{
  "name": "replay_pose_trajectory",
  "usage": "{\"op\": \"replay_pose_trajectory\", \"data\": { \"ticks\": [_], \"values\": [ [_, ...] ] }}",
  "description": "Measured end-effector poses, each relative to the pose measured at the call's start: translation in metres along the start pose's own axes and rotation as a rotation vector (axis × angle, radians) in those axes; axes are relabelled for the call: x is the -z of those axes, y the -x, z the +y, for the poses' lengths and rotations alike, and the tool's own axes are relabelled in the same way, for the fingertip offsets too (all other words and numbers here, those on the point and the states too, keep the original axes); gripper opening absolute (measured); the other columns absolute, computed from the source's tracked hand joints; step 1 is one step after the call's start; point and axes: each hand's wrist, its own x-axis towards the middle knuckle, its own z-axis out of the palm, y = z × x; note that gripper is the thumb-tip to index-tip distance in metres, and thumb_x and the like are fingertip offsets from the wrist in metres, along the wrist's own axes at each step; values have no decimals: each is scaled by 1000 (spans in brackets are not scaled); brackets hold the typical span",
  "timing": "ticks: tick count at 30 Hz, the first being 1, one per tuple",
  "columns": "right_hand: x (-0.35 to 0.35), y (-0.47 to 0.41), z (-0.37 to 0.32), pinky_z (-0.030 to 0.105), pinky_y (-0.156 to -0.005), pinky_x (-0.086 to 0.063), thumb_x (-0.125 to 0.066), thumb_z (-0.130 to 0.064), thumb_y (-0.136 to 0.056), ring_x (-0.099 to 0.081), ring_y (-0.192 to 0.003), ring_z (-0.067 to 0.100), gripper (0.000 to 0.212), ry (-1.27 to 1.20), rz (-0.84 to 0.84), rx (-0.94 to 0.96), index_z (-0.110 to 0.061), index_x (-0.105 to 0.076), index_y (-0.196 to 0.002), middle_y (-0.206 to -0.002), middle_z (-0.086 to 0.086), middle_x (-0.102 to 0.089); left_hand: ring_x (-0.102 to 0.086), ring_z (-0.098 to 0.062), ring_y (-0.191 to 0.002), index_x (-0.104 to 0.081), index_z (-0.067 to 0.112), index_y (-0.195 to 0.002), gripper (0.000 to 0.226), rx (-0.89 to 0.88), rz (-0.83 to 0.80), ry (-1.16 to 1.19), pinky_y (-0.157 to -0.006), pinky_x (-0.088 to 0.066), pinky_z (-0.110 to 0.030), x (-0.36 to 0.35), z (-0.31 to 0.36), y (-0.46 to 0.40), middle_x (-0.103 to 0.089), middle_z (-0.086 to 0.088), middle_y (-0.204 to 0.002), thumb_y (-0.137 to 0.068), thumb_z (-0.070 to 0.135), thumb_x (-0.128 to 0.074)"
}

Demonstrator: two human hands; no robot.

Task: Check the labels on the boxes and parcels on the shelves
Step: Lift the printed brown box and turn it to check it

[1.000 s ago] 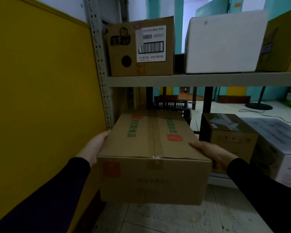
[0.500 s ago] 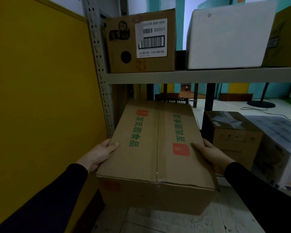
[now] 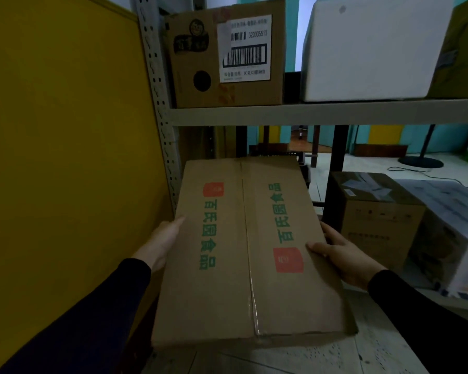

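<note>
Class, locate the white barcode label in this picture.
In the head view, the white barcode label is on the brown box at the upper shelf's left end, beside the white box.

Held carton (image 3: 243, 247): 百氏园食品 (green); shelf box label (image 3: 244, 48): 320035513.

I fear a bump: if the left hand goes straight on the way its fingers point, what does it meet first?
Probably the grey shelf upright. The left hand lies along the held carton, fingers pointing forward and up toward that post. Depth is unclear.
</note>
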Motion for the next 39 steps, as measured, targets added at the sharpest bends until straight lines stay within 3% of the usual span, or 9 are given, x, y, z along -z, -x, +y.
{"op": "replay_pose_trajectory", "data": {
  "ticks": [3, 7, 10, 13, 16, 20, 22, 27, 39],
  "values": [
    [-1, -3, 4, 51, -87, -56, -64, -7, -94, -65, -109, 34, 69, -21, 45, 13, -29, -35, -153, -133, 9, -58, -68, -32, -104, -42, 20, -147, 110, 0, 80, 84, -84, -57, -52, 1, -8, -15, -68, -9, -121, -60, 79, -73],
    [-8, -6, -4, 44, -80, -55, -55, -28, -102, -66, -105, 30, 50, -105, 87, -14, -24, -39, -149, -121, 9, -65, -67, -32, -101, -48, 15, -142, 78, -73, 142, 75, -84, -57, -47, -10, 0, -5, -67, -10, -119, -81, 64, -59],
    [-11, -11, -10, 48, -90, -50, -55, -35, -101, -59, -116, 32, 72, -165, 101, -12, -29, -14, -160, -147, 10, -50, -63, -31, -108, -34, 22, -152, 89, -88, 166, 71, -91, -54, -51, -12, 3, -3, -60, -8, -131, -79, 66, -60],
    [-16, -13, -15, 46, -87, -49, -52, -40, -102, -58, -111, 30, 77, -185, 94, 1, -31, -2, -161, -143, 6, -48, -65, -27, -104, -44, 21, -145, 59, -123, 164, 70, -85, -55, -42, -16, 4, 4, -64, -5, -124, -95, 52, -56],
    [-13, -17, -12, 55, -105, -45, -51, -58, -96, -60, -121, 29, 67, -111, 58, 37, -36, -31, -156, -139, -5, -58, -65, -28, -100, -53, 19, -126, 42, -165, 177, 46, -84, -55, -44, -15, 4, 8, -65, -6, -114, -97, 50, -54],
    [-15, -15, -7, 60, -109, -42, -51, -69, -90, -62, -120, 29, 61, -129, 55, 40, -33, -57, -139, -130, 1, -67, -63, -30, -111, -47, 20, -141, 107, -160, 169, 103, -95, -51, -55, 12, -16, -34, -62, -6, -131, -61, 89, -62],
    [-20, -12, -11, 57, -110, -42, -42, -64, -98, -62, -118, 29, 55, -130, 79, 55, -26, -64, -133, -126, 4, -69, -63, -28, -114, -47, 26, -142, 105, -173, 144, 110, -99, -49, -55, 15, -17, -38, -62, -5, -133, -63, 94, -53],
    [-21, -9, -20, 52, -109, -40, -28, -64, -101, -57, -121, 29, 57, -150, 96, 46, -26, -67, -118, -127, 7, -65, -53, -21, -125, -46, 31, -147, 70, -162, 94, 70, -112, -35, -47, -14, 20, 24, -57, 1, -138, -98, 70, -14],
    [-25, 2, -66, 50, -101, -42, -21, -72, -98, -61, -111, 27, 71, -235, 160, 92, -20, -64, -122, -118, 8, -67, -60, -26, -112, -57, 27, -132, 78, -190, 114, 255, -107, -42, -48, -5, 75, 28, -65, -5, -122, -90, 80, -20]
  ]
}}
